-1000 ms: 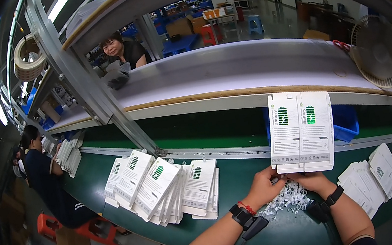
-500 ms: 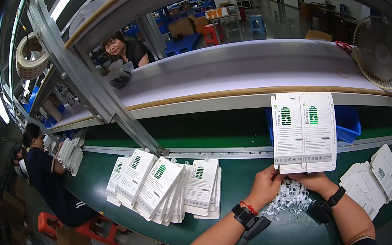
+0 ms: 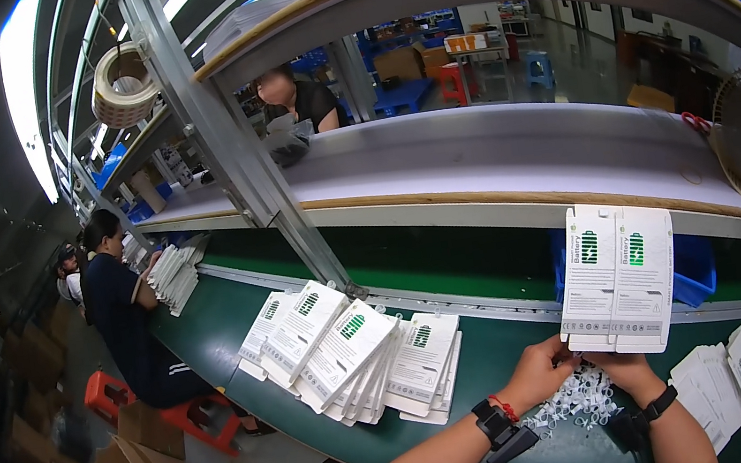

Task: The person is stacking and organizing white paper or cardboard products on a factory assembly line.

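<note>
View shifted, handling seemingly unadvanced: right hand (image 3: 627,370) grips packaging (image 3: 619,282); left hand (image 3: 540,372) at its near-left corner, grip indeterminable.

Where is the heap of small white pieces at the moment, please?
In the head view, the heap lies at lower right on the green table, just below the left hand and right hand, with the smaller card stack farther right.
</note>
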`<state>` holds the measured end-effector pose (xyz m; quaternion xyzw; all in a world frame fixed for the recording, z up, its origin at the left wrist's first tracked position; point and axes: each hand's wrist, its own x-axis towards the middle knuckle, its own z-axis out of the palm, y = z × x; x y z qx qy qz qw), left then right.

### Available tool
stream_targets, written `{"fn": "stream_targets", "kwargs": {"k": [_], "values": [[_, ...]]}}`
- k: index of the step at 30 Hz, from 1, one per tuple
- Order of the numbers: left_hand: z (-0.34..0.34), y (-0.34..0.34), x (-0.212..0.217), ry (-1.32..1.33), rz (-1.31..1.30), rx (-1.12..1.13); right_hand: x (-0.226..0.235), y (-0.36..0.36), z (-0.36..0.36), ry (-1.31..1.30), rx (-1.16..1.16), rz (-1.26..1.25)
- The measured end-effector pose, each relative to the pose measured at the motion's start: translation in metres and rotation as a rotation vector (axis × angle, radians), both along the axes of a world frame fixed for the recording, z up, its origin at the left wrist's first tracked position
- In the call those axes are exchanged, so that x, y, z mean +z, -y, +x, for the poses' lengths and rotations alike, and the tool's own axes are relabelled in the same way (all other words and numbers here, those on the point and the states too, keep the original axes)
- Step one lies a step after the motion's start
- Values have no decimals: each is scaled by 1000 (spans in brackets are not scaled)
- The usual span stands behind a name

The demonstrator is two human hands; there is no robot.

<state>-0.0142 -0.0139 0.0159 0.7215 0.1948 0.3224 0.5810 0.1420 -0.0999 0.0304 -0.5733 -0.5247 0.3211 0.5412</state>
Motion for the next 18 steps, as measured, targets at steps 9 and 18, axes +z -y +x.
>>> {"fn": "stream_targets", "kwargs": {"k": [9, 18], "values": [[4, -4, -7, -4, 5, -18, -15, -3, 5, 36, -53, 75], [3, -1, -2, 28, -42, -40, -7, 0, -1, -70, -10, 54]]}}
